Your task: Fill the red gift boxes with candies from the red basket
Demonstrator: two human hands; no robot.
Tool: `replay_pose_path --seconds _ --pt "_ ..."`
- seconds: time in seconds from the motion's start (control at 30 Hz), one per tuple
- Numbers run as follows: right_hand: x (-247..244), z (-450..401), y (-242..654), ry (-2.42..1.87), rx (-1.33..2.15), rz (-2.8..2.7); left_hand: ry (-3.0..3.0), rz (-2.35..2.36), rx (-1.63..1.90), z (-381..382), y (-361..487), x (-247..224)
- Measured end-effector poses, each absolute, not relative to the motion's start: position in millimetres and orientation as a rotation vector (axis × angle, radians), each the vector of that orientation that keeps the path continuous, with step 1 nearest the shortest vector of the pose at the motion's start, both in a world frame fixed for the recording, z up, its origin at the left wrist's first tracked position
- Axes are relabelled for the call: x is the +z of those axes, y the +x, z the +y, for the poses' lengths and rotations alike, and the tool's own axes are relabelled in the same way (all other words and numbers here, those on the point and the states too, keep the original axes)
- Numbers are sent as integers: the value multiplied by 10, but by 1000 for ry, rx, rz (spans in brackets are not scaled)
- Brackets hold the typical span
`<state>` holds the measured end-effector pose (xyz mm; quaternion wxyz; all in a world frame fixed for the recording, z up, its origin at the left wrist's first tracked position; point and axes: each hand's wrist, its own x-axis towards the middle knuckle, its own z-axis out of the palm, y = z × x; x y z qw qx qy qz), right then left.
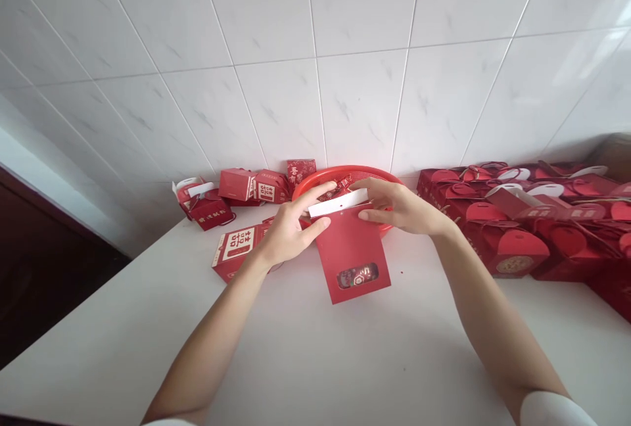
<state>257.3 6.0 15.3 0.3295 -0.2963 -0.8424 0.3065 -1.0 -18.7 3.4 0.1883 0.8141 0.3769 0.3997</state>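
Between my two hands is a red paper gift bag point(351, 245) with a small window near its lower edge, through which wrapped candy point(359, 275) shows. Its top flap is white on the inner side and stands folded back. My left hand point(292, 225) grips the upper left edge, thumb on the front and fingers behind the flap. At the upper right corner my right hand point(401, 206) holds the bag the same way, its fingertips partly hidden by the flap. Just behind the bag sits a red plastic basket point(345, 171) with some wrapped candies in it.
Several small red boxes point(269, 188) stand against the tiled wall on the left, and a larger red box point(239, 252) lies nearer. Rows of red gift boxes point(513, 242) with handles fill the right side of the white table point(345, 360).
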Motion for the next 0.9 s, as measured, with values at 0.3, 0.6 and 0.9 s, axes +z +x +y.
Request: replay_pose_path --seconds 0.3,0.6,0.9 --pt "156 31 2512 -642 1096 -1902 2207 1066 1251 -213 30 60" --pt "86 -201 2541 -710 1186 -1880 2303 865 1324 -277 71 78" --pt "-203 -655 2677 -799 1194 -1565 2363 715 935 -327 201 -7"
